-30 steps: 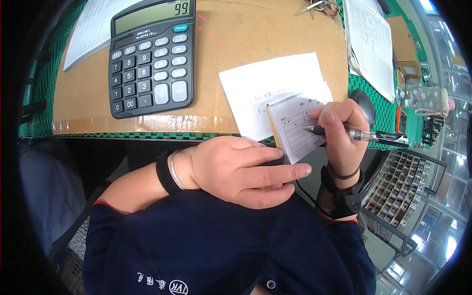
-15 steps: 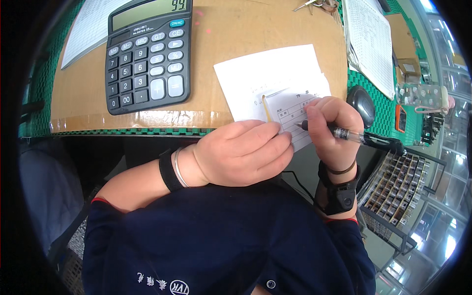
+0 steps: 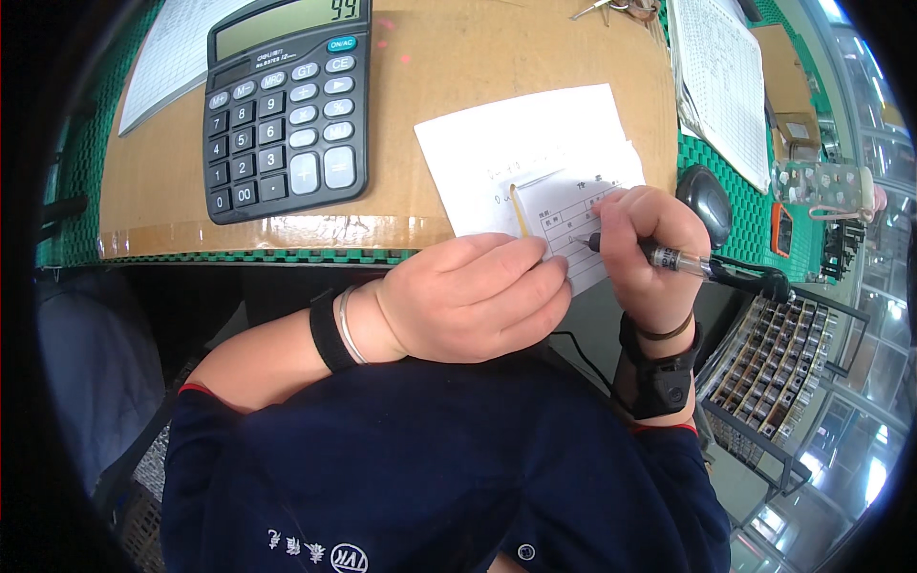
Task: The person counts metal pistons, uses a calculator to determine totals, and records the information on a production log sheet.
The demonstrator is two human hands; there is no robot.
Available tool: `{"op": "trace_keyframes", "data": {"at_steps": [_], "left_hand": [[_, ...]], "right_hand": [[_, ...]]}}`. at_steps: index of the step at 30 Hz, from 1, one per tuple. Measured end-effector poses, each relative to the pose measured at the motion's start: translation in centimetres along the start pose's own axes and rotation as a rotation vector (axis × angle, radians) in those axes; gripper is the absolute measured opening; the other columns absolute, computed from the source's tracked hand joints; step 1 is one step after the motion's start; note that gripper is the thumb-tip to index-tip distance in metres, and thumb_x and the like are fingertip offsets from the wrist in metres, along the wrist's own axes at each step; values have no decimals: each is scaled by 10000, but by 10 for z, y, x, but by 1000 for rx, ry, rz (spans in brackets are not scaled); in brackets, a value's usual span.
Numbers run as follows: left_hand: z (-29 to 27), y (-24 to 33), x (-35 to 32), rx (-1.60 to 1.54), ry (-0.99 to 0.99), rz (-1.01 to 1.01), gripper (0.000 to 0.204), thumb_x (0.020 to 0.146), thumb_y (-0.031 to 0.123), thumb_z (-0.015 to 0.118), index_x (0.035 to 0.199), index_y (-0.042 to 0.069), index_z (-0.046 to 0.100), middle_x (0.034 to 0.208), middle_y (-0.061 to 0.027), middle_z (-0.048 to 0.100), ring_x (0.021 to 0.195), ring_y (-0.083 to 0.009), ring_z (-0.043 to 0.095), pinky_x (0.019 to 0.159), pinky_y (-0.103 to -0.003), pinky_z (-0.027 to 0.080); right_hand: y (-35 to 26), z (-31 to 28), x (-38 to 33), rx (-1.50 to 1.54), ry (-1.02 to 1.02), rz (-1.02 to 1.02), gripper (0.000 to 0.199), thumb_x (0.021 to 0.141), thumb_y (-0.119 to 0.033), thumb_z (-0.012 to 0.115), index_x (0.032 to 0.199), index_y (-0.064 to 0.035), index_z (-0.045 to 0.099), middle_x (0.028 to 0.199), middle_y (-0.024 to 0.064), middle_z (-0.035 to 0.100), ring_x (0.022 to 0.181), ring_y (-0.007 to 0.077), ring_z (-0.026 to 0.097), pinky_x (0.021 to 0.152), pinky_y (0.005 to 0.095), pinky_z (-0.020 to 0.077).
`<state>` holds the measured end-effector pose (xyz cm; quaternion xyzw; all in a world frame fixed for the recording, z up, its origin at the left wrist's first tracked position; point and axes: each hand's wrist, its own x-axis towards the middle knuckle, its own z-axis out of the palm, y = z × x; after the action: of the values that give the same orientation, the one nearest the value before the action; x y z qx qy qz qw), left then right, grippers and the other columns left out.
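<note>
My right hand [image 3: 653, 229] is closed around a pen [image 3: 680, 261] with a clear barrel and black grip. The pen's tip meets a small printed form pad [image 3: 573, 208], inside its ruled rows. A thin yellow band [image 3: 520, 212] runs along the pad's left side. Over the pad's near left corner lies my left hand [image 3: 482, 298], its fingers bent and close together, holding the pad; its thumb is hidden. Under the pad a larger white sheet [image 3: 523, 124] with faint handwriting spreads out at a tilt.
A black calculator [image 3: 256, 178] stands to the left on the brown cardboard [image 3: 401, 205] covering the table. On the green mat [image 3: 740, 181] at right are a black mouse [image 3: 703, 207], a written notebook [image 3: 726, 95] and a clear bottle [image 3: 817, 181]. A rack of metal parts [image 3: 769, 363] stands below right.
The pen tip has shifted very slightly, and a small new mark shows beside it on the form. My left hand stays in place.
</note>
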<state>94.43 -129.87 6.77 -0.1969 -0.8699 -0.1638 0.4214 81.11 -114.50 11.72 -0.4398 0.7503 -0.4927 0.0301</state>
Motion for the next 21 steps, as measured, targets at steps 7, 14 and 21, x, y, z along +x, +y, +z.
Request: {"op": "trace_keyframes", "data": {"at_steps": [7,14,21], "left_hand": [[0,0,-1,-8,-8,-2,230,747,136,659,971,102,696,1033,-23,689,930,-185,664,752,-249,527],[0,0,-1,-16,-1,-5,237,747,128,668,981,101,698,1040,-17,686,938,-185,663,757,-250,531],[-1,0,-1,-20,-5,-6,243,746,127,669,986,98,698,1045,-18,685,943,-187,661,762,-253,531]], "right_hand": [[-1,-2,-1,28,23,13,234,816,41,697,679,-29,521,673,92,639,560,162,577,543,292,471],[-4,0,-1,-68,74,-23,222,820,56,677,681,-23,523,669,93,648,579,161,604,567,284,488],[-6,0,0,-24,86,18,230,832,50,663,672,-20,514,668,109,651,592,174,630,570,280,495]]}}
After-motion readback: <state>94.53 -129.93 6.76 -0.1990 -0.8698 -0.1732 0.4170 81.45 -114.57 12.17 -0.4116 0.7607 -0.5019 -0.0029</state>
